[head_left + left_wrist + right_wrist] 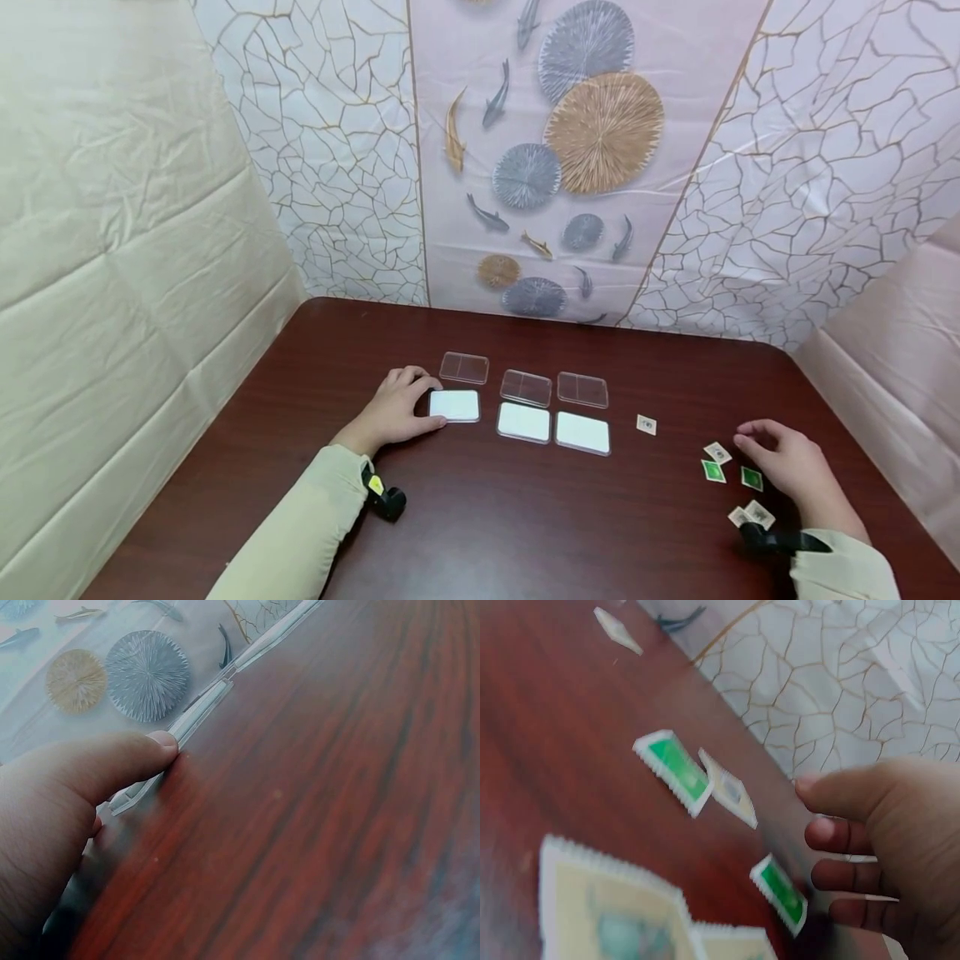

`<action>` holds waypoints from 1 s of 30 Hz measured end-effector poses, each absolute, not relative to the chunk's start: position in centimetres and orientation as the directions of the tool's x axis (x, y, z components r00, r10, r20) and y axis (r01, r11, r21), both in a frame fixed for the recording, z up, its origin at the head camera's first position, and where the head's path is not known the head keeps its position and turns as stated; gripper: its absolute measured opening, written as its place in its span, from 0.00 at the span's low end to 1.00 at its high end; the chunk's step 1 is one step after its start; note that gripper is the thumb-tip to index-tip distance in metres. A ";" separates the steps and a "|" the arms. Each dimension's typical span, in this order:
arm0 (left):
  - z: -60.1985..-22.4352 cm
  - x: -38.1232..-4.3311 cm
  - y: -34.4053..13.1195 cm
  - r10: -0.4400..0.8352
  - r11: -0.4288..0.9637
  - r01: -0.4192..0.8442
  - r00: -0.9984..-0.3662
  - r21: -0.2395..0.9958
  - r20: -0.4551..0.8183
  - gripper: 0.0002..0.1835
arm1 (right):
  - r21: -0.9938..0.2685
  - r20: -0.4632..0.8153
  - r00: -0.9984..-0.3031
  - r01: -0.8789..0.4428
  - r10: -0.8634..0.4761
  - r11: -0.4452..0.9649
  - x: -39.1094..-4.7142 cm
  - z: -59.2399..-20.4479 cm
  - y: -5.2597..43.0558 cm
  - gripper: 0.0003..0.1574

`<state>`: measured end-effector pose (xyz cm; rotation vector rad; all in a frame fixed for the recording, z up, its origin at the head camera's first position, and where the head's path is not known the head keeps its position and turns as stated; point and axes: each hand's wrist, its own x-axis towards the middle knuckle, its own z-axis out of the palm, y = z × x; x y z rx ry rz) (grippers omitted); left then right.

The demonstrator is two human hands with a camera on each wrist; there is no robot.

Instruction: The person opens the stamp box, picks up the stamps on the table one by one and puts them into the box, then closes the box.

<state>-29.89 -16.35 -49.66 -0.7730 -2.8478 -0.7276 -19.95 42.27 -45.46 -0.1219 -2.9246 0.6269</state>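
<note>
My left hand (pixel 399 408) holds the leftmost white-filled clear case (pixel 457 406) by its left end. Its thumb (pixel 146 754) lies along the near edge and its fingers reach the far left corner. Over the right side of the table, my right hand (pixel 787 458) hovers with loosely bent fingers and nothing between them. Beside it lie several small perforated-edge stamps: a green stamp (pixel 752 478) just under the hand, a second green stamp (pixel 713 471) touching a beige stamp (pixel 717 452), and overlapping beige stamps (pixel 759 514) near the wrist.
Two more white-filled cases (pixel 523 422) (pixel 582 432) stand side by side at the middle. Behind the row lie three transparent lids (pixel 464 367) (pixel 526 387) (pixel 582 389). A single beige stamp (pixel 647 425) lies right of them. Patterned cloth (pixel 360 150) hangs behind the table.
</note>
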 end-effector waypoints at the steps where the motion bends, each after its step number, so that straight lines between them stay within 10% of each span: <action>1: -49.6 -29.9 -16.3 0.452 0.757 0.502 -0.865 0.418 0.220 0.28 | -0.417 0.114 -0.989 0.042 0.098 0.908 -19.8 -45.5 42.3 0.23; 30: -49.7 -29.9 -16.4 0.455 0.745 0.511 -0.859 0.429 0.235 0.27 | -0.378 0.125 -0.986 -0.148 -0.108 0.914 -19.4 -47.2 41.9 0.22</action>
